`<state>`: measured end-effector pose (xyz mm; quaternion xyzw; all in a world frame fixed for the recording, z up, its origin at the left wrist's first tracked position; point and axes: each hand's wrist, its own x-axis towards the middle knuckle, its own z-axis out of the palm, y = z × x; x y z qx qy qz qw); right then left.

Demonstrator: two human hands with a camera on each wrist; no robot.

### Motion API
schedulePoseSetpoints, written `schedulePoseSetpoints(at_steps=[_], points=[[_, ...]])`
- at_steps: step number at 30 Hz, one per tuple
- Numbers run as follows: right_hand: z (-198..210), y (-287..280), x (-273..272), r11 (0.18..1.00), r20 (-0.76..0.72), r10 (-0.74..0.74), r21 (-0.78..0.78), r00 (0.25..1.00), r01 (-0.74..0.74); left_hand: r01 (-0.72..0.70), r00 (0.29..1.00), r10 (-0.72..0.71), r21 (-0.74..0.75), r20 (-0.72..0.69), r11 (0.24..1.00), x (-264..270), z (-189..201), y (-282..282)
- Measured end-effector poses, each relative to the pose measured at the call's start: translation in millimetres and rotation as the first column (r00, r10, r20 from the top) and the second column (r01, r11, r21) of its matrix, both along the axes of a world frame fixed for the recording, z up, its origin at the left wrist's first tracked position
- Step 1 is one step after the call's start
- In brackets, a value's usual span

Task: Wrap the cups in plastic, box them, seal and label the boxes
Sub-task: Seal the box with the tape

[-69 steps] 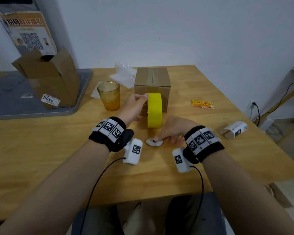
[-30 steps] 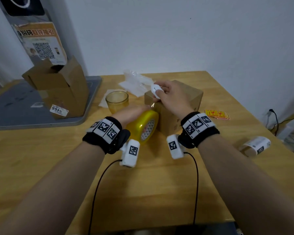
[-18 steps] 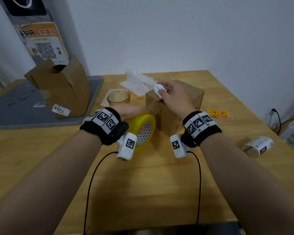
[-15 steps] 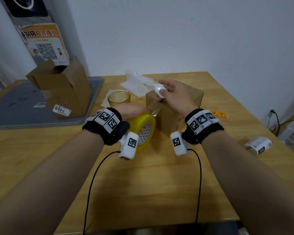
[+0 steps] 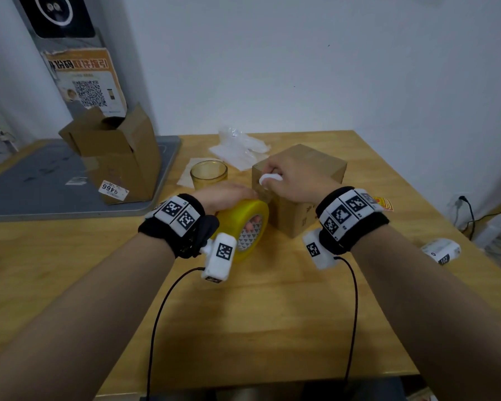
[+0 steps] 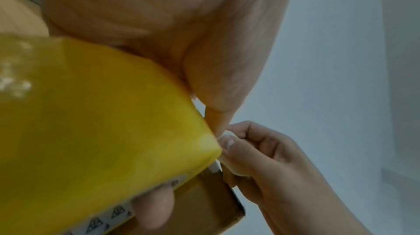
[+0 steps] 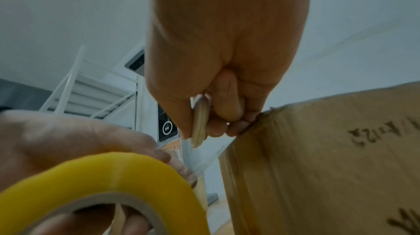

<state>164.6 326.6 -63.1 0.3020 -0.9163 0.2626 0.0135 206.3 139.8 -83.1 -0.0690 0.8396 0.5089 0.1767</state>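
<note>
A closed brown cardboard box (image 5: 310, 209) stands mid-table. My left hand (image 5: 229, 195) grips a yellow tape roll (image 5: 243, 227) held against the box's left side, fingers through its core; the roll (image 6: 90, 131) fills the left wrist view. My right hand (image 5: 289, 180) pinches a small flat white cutter (image 5: 270, 178) at the box's upper left edge, right where the tape leaves the roll. The right wrist view shows the cutter (image 7: 200, 124) between thumb and fingers, beside the box (image 7: 329, 167) and the roll (image 7: 109, 185). An amber glass cup (image 5: 209, 173) stands just behind my left hand.
An open cardboard box (image 5: 116, 157) sits on a grey mat (image 5: 35, 183) at the left. Clear plastic bags (image 5: 240, 146) lie behind the cup. Red and yellow stickers (image 5: 385, 202) and a white label roll (image 5: 440, 250) lie to the right, near the table edge.
The right hand picked the white cutter off the table and brought it to the box's upper left edge. The left hand tipped the tape roll and pulled it toward me, beside the box.
</note>
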Motion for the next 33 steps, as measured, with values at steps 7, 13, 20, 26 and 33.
schedulePoseSetpoints(at_steps=[7, 13, 20, 26, 33], points=[[-2.3, -7.9, -3.8, 0.994, -0.045, 0.061, 0.090, 0.997, -0.057, -0.010, 0.998, 0.009, -0.024, -0.061, 1.000, -5.4, -5.6, -1.2], [-2.9, -14.2, -5.4, 0.985, -0.064, 0.056, 0.168, 0.996, -0.044, -0.026, 0.996, 0.022, -0.047, -0.090, 0.999, -5.8, -8.3, -1.5], [9.4, -11.3, -2.7, 0.954, -0.031, 0.098, 0.288, 0.995, -0.085, -0.026, 0.994, 0.018, -0.073, -0.109, 0.997, -8.7, -10.3, -1.8], [15.5, -2.1, 2.5, 0.931, 0.086, 0.068, 0.353, 0.994, -0.094, -0.085, 0.991, 0.078, -0.062, -0.104, 0.994, -7.7, -12.1, -2.4], [4.9, 11.7, 12.2, 0.997, 0.103, -0.014, 0.081, 0.995, 0.006, -0.169, 0.982, 0.171, 0.033, -0.085, 0.985, 4.4, -13.1, -2.1]])
